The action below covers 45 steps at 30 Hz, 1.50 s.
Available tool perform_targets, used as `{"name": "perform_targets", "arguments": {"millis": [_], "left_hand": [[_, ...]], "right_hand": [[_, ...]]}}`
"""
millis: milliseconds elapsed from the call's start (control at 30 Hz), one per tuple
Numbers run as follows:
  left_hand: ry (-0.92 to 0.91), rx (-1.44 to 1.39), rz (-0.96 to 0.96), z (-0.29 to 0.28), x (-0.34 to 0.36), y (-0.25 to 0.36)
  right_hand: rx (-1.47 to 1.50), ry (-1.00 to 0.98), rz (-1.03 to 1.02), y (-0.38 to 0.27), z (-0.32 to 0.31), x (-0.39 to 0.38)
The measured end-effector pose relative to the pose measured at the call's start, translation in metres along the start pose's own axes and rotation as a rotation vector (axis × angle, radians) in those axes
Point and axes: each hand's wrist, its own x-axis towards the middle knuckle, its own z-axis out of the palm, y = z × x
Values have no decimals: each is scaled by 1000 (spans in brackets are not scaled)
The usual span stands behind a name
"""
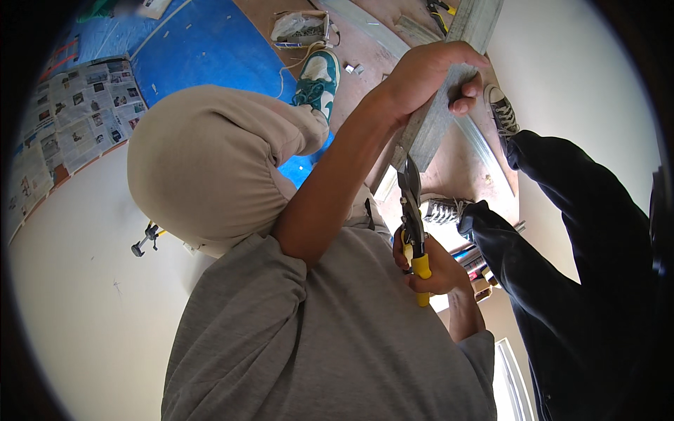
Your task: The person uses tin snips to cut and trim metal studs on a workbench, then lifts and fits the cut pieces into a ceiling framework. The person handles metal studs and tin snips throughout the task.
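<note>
My left hand [428, 77] is wrapped around a long grey metal channel [439, 119] that runs from the top of the view down toward the middle. My right hand [435, 270] grips the yellow handles of a pair of tin snips [413, 210]. The snips' dark jaws point up and meet the lower end of the channel. My bent knee in beige trousers [210, 161] fills the left middle, and my grey shirt is below it.
Another person in dark trousers [562, 238] stands close on the right, with grey sneakers [502, 109] beside the channel. My teal shoe [316, 77] rests on a blue sheet [203, 49]. Newspapers [77, 119] lie at left. A box of small parts [302, 28] sits at the top.
</note>
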Motion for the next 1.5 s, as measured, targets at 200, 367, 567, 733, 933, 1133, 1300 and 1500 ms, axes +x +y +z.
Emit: {"name": "perform_targets", "arguments": {"millis": [200, 367, 567, 733, 933, 1133, 1300, 1500], "left_hand": [[22, -54, 10, -3, 3, -5], [95, -81, 17, -7, 2, -3], [45, 67, -31, 1, 2, -4], [82, 55, -1, 2, 2, -2], [181, -37, -18, -2, 11, 0], [123, -62, -37, -2, 6, -3], [-58, -289, -66, -10, 7, -9], [-229, -459, -64, -17, 17, -19]], "right_hand": [[119, 76, 14, 3, 15, 1], [184, 130, 70, -4, 15, -1], [182, 83, 72, -11, 0, -7], [204, 91, 39, -9, 5, -7], [109, 140, -5, -12, 7, -4], [173, 113, -20, -6, 13, -7], [588, -125, -70, 7, 16, -8], [808, -277, -49, 13, 12, -1]]}}
